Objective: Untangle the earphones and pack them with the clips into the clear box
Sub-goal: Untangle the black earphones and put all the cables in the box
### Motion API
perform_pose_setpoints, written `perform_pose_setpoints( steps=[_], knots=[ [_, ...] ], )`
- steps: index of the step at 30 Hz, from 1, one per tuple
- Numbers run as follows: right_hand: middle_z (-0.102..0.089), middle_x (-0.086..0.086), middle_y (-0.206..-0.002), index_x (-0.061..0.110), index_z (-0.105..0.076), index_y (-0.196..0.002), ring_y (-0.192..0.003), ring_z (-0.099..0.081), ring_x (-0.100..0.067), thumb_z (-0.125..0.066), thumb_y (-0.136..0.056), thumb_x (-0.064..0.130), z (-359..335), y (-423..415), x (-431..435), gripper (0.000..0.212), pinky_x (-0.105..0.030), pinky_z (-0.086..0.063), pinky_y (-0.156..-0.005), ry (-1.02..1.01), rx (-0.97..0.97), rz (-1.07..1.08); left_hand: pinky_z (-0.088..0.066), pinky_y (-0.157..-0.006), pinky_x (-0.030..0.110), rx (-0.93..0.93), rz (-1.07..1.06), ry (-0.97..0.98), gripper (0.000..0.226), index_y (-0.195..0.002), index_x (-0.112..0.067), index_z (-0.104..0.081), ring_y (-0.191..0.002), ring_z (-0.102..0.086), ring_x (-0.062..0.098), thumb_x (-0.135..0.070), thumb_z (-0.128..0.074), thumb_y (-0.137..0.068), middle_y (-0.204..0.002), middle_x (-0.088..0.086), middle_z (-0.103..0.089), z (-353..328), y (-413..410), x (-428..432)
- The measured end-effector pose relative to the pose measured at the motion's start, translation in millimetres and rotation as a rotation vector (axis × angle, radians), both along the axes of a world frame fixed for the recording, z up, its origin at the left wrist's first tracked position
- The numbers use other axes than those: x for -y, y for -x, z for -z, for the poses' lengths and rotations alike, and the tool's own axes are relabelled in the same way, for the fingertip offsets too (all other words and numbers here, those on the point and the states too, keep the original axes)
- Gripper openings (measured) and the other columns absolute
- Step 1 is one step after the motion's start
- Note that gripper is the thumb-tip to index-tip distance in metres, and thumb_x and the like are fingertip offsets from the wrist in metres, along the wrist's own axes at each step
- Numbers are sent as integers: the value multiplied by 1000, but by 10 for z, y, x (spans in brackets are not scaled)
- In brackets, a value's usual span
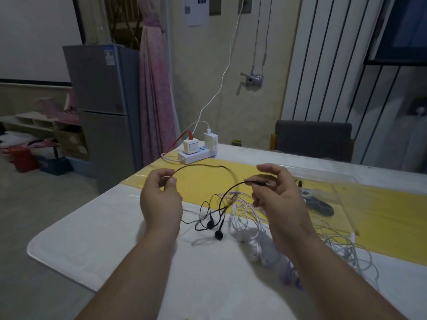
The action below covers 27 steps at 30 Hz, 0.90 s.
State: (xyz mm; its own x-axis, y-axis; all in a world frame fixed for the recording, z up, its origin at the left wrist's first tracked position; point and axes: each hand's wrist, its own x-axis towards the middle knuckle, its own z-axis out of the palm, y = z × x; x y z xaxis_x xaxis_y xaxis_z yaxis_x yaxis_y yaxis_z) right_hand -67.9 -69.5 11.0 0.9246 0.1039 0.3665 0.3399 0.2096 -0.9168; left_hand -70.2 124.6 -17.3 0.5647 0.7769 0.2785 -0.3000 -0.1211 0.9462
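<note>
The left hand [160, 199] and right hand [277, 195] each pinched the black earphones [218, 234]; pulling slowly looked best for the 2 buds below.

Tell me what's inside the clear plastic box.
Dark clips lie on the floor of the clear plastic box. The right hand covers the box's left end, so that part can't be checked.

At the far edge of the white table [111, 241] I see a power strip [196, 157] carrying two chargers, touching a yellow runner [381, 215]. Beyond stand a grey fridge [104, 88], a pink curtain [154, 88] beside it, and a dark chair [313, 139].
</note>
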Motion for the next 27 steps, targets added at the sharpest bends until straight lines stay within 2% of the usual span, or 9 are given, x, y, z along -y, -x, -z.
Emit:
perform_pose_setpoints(
  steps=[3,6,10,12,16,18,20,23,27],
  knots=[
    [-67,-1,-78,17,-59,-106,-75,-66,-4,-56,-91,-5,-3,-22,23,28,-14,-49,-66,9,19,20,-46,-55,33,38,-23,56,24,-90,-35,-63,-54,-52,15,-14,-53,-95,-88,-1,-68,-20,9,-19],
    [-69,1,-73,15,-66,-94,-69,-63,-9,-57,-90,-6,18,-29,25,23,-21,-51,-66,76,-21,-11,-45,-47,28,57,28,75,20,-99,-26,-64,-51,-50,11,-13,-49,-98,-86,2,-67,-64,39,18],
    [-73,4,-80,22,-70,-89,-70,-62,-5,-64,-89,5,100,-28,-9,18,-25,-49,-65,360,41,18,-34,-41,24,87,128,41,19,-102,-23,-64,-47,-40,11,-15,-46,-101,-79,3,-61,-112,80,64],
    [-71,12,-90,28,-69,-98,-72,-59,1,-65,-89,16,136,-9,-37,15,-20,-47,-67,584,134,45,-30,-41,22,105,208,4,20,-101,-25,-63,-46,-35,12,-15,-46,-101,-73,0,-58,-124,96,79],
    [-52,31,-112,39,-53,-130,-84,-54,8,-61,-92,31,174,39,-137,39,-9,-40,-74,879,305,-13,-29,-46,26,127,276,-57,19,-97,-26,-64,-47,-33,14,-15,-49,-100,-67,0,-57,-79,63,90],
    [-62,21,-115,32,-63,-121,-93,-56,1,-53,-94,40,158,53,-190,29,-22,-45,-86,926,326,-43,-31,-50,28,114,260,-82,18,-93,-27,-65,-49,-36,16,-18,-52,-98,-67,-2,-59,-45,31,81],
    [-70,9,-102,23,-71,-104,-95,-59,-6,-43,-92,46,156,61,-210,39,-31,-46,-88,891,308,-61,-33,-53,30,113,249,-103,12,-89,-28,-65,-52,-39,17,-24,-55,-94,-66,-5,-61,-24,14,80],
    [-70,14,-84,23,-73,-86,-78,-58,4,-53,-86,52,149,106,-227,35,-14,-41,-69,815,253,-123,-35,-55,34,113,240,-130,10,-85,-31,-63,-53,-41,17,-34,-54,-87,-65,-7,-61,-23,13,98],
    [-65,19,-72,29,-64,-73,-65,-54,8,-69,-86,26,181,104,-256,14,-11,-36,-61,827,289,-57,-33,-47,28,116,232,-108,12,-85,-27,-60,-49,-40,15,-25,-55,-96,-63,-3,-57,-53,44,116]
  ],
)
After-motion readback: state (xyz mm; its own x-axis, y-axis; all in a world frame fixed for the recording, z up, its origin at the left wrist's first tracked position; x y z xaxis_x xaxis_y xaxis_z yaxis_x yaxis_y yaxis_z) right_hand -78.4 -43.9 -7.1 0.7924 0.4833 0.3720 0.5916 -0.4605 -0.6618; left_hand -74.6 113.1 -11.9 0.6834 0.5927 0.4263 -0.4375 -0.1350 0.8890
